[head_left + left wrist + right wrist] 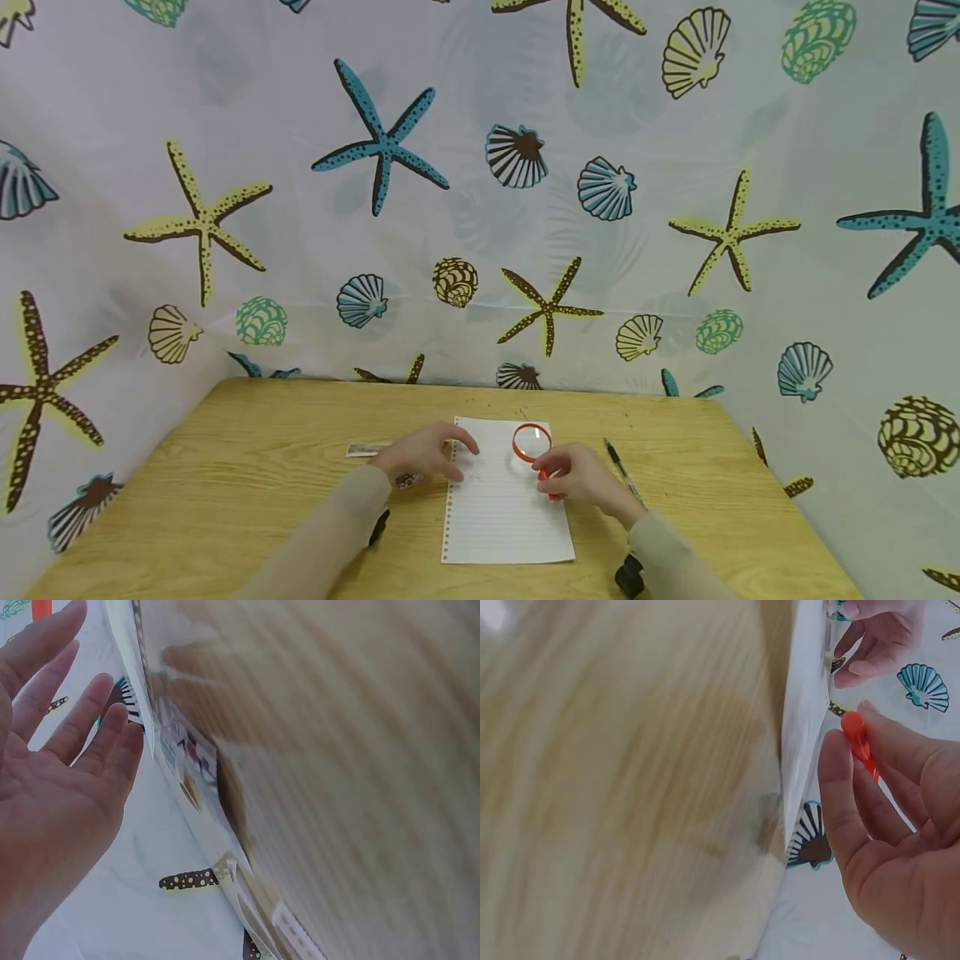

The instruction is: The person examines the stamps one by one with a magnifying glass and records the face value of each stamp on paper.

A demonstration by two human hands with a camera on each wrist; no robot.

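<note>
My right hand [581, 477] pinches the red handle of a magnifying glass [515, 444] between thumb and fingers. Its round lens is held above a lined sheet of paper [506, 533] with holes along the left side. In the right wrist view the handle's orange-red end [853, 724] sticks out between the fingertips. Over the sheet's left edge hovers my left hand [423, 452], fingers spread and loosely bent, with nothing in it. Partly hidden under that hand lies a small dark-patterned piece [407, 481]; its kind is unclear.
A pen [618, 461] lies on the wooden table [247, 492], right of the paper. Left of the left hand is a small flat printed strip [364, 449]. A curtain [465, 225] with starfish and shells surrounds the table's back and sides.
</note>
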